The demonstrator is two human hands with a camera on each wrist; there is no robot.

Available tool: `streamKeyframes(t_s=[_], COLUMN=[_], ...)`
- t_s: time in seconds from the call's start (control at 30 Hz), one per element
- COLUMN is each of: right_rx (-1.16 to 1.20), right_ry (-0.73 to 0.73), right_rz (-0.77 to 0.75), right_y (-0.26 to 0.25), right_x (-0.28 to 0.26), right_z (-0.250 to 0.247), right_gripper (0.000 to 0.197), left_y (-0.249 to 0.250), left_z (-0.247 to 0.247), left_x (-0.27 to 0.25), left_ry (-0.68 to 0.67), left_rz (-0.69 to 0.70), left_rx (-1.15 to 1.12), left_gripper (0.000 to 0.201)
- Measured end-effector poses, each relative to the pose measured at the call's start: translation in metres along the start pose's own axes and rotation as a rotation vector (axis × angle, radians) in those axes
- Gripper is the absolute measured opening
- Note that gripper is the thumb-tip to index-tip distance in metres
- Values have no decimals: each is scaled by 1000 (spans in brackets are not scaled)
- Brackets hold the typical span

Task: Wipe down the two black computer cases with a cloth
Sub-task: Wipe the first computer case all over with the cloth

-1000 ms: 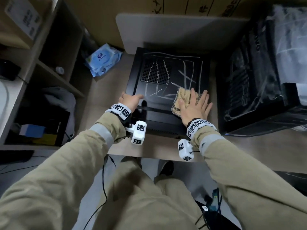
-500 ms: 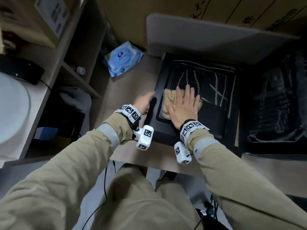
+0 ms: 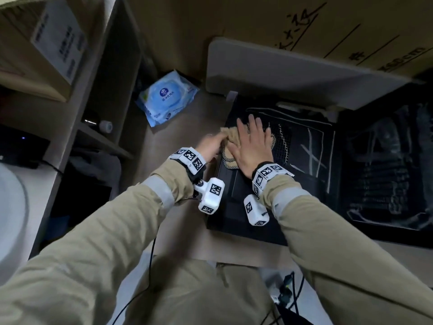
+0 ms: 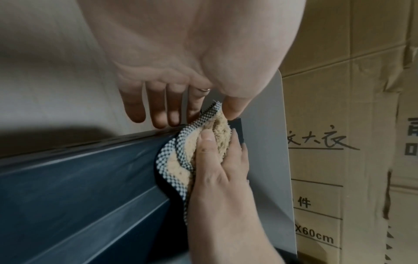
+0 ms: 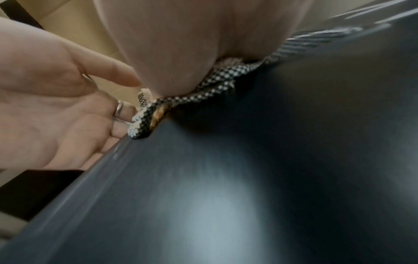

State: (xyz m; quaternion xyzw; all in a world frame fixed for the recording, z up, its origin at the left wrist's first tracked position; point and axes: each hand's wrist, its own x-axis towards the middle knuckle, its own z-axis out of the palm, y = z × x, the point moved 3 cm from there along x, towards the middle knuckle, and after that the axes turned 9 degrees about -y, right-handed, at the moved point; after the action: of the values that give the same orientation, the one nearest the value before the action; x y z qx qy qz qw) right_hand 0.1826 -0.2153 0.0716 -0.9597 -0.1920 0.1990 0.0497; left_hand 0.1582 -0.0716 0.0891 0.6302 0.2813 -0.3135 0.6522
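- The right hand (image 3: 251,146) lies flat, fingers straight and spread, pressing a tan cloth (image 3: 230,141) with a black-and-white checked edge onto the top of the nearer black computer case (image 3: 302,160).
- The cloth sits at the far-left corner of that case, bunched and hanging slightly over the left edge.
- The left hand (image 3: 210,143) is beside the case's left edge; its thumb touches the cloth's edge and the other 4 fingers hang straight and relaxed. A ring (image 4: 204,89) shows on 1 finger.
- White scribbled lines mark the case top to the right of the cloth.
- The second black computer case (image 3: 386,165) stands just right of the first.
- A blue wet-wipes pack (image 3: 167,99) lies on the desk (image 3: 187,127), far left of the cases.
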Motion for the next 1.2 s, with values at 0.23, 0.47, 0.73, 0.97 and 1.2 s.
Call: streamKeyframes(t_s=[0.23,0.47,0.73,0.97,1.2], right_rx=[-17,51,109,171,180], right_ry=[-46,-98,-129,-85,-53], right_rz=[-51,-57,-35,134,255], right_y=[12,20,44,124,204], right_x=[67,117,116,84,45], right_z=[-34,-50,-53,-54,-53], right_gripper=[69,69,75,63,62], left_y=[36,64,92,96,77], left_z=[-3,4,27,55,77], left_x=[22,38,59,72,73], left_ry=[36,79,68,279,377], left_rz=[52,77,62,125,56], left_rx=[12,-35,-61,210,532], left_gripper=[28,29,49,113,134])
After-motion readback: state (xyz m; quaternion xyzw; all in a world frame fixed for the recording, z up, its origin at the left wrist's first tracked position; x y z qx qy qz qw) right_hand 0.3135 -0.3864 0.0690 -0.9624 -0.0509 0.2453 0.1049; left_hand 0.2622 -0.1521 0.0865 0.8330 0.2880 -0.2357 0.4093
